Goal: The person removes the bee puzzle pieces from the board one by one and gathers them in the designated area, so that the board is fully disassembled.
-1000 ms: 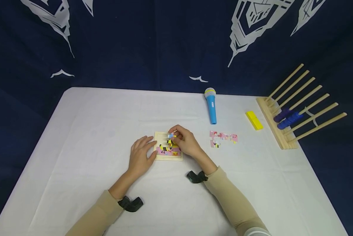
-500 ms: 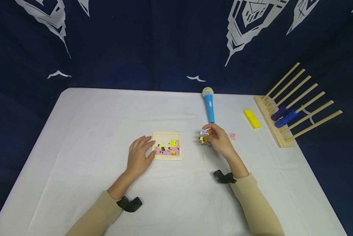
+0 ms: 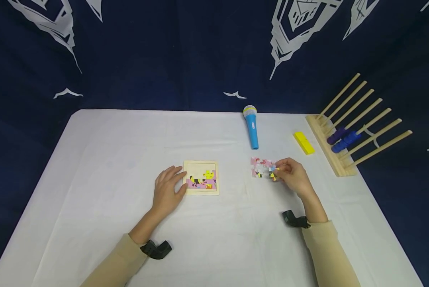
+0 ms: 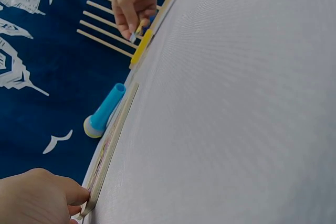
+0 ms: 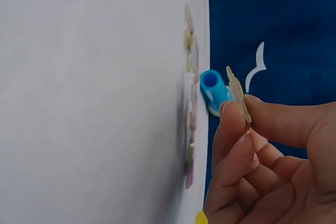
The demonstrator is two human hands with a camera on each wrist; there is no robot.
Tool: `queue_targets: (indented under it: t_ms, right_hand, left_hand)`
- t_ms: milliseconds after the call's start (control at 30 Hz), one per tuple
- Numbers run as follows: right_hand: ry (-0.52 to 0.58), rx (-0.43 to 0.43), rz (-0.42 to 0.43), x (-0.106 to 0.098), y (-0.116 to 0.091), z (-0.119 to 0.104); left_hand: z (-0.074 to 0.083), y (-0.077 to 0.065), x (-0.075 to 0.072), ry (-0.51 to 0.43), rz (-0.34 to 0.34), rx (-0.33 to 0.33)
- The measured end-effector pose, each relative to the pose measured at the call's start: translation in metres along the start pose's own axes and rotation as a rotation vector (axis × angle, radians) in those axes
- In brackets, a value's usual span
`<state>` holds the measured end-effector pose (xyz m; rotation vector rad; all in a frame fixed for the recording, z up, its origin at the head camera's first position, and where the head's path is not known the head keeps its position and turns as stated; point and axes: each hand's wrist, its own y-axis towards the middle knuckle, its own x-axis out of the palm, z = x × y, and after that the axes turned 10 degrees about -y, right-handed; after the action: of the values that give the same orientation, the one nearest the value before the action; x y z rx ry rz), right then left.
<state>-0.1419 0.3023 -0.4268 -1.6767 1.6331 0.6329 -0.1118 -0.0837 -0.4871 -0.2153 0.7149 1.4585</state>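
My left hand point(image 3: 168, 190) rests at the left edge of a small wooden puzzle tray point(image 3: 201, 193), its fingers spread and touching the rim. In the left wrist view the tray point(image 4: 113, 148) appears edge-on beside that hand. Pink and yellow puzzle pieces point(image 3: 200, 183) fill the tray's lower part; its upper part shows bare wood. My right hand point(image 3: 294, 177) pinches a puzzle piece point(image 3: 273, 173) with blue, yellow and black on it. In the right wrist view the piece point(image 5: 239, 98) is held between thumb and fingers, above the table. Loose pink puzzle pieces point(image 3: 259, 161) lie just left of this hand.
A blue toy microphone point(image 3: 251, 129) lies behind the loose pieces. To the right are a yellow block point(image 3: 304, 143) and a wooden rack with several pegs point(image 3: 330, 145), purple and blue rings on two of them. White cloth covers the table point(image 3: 128, 147).
My right hand has moved right from the tray to the loose pieces, carrying the blue and yellow piece. The left hand stays at the tray. The head view has shifted slightly.
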Motion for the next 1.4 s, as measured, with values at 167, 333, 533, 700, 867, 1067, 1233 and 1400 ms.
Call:
queue_targets:
  t_ms: [167,333,533,700,867,1067,1233,1400]
  right_hand:
    - [-0.016,0.024,-0.023,0.002,0.003,0.004]
    - [-0.031,0.013,-0.031,0.007,0.007,0.006]
    - [-0.115,0.016,-0.012,0.01,0.008,0.003]
    - [-0.166,0.021,0.014,0.011,0.007,0.0]
    - [-0.218,0.017,0.047,0.013,0.006,-0.002]
    - [-0.227,0.019,0.074,0.013,0.005,-0.003]
    - [-0.195,0.019,0.11,0.01,0.005,-0.004]
    - [-0.13,0.011,0.151,0.012,0.006,-0.01]
  left_hand:
    - [0.0,-0.001,0.0,-0.001,-0.003,-0.007]
    - [0.0,-0.001,0.0,-0.004,-0.003,-0.008]
    - [-0.002,-0.001,0.0,0.001,-0.007,-0.006]
    - [-0.002,-0.001,0.0,0.0,-0.004,-0.003]
    - [-0.001,-0.001,0.0,-0.009,0.009,0.012]
    - [0.0,-0.001,-0.001,-0.014,0.015,0.019]
    - [-0.001,0.001,-0.001,-0.012,0.013,0.017]
    - [-0.001,0.001,-0.002,-0.009,0.007,0.009]
